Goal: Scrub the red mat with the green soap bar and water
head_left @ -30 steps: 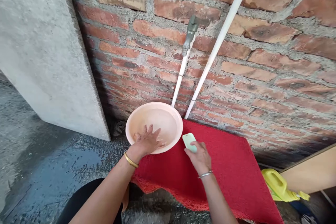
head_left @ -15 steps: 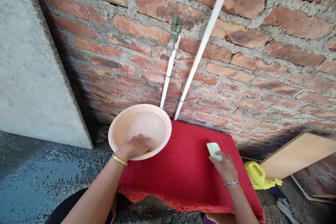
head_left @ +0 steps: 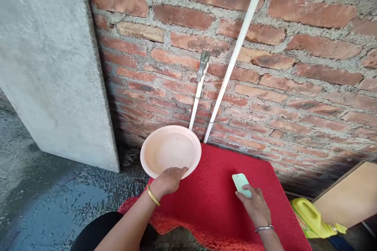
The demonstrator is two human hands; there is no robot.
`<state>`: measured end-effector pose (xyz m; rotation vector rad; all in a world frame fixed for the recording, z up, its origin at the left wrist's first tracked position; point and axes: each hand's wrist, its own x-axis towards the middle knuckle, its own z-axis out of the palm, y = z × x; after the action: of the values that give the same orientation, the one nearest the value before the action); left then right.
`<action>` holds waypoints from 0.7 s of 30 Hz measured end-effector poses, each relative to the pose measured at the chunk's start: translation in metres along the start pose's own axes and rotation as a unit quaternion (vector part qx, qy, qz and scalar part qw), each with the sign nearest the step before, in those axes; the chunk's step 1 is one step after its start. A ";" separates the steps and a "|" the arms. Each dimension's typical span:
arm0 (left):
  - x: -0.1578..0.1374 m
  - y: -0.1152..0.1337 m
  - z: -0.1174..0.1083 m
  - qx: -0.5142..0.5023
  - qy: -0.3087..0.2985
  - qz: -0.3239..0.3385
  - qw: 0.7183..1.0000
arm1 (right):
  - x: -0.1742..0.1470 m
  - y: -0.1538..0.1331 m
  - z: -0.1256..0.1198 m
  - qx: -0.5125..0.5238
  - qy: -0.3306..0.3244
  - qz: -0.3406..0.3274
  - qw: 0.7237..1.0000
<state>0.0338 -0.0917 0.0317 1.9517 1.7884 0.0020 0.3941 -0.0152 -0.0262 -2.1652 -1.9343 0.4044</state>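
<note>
A pale pink plastic basin [head_left: 173, 151] sits at the left end of a red, fuzzy cloth [head_left: 212, 188]. My left hand [head_left: 169, 180], with a gold bangle at the wrist, grips the basin's near rim, thumb on top and fingers hidden beneath. Over the right part of the cloth, my right hand [head_left: 255, 204] holds a flat, pale green piece [head_left: 240, 181] between thumb and fingers. This piece has rounded corners and a small dark hole near its far end; its underside is hidden.
A tap [head_left: 203, 64] and a long white pipe [head_left: 238, 47] run along the brick wall [head_left: 306, 106]. A concrete slab [head_left: 64, 66] stands left, above wet floor [head_left: 67, 200]. At right are a yellow jug [head_left: 313, 217] and a tan board [head_left: 347, 196].
My left hand has come out of the basin's inside onto its near rim. My right hand still holds the green piece. The view has shifted left and up.
</note>
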 end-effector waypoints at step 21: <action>-0.015 0.011 0.014 0.026 -0.004 0.019 0.999 | 0.023 -0.152 0.039 0.019 -0.067 -0.108 0.992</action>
<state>0.0468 -0.1111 0.0285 2.0188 1.7623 -0.0398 0.2413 0.0244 -0.0132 -1.9235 -2.1866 0.5545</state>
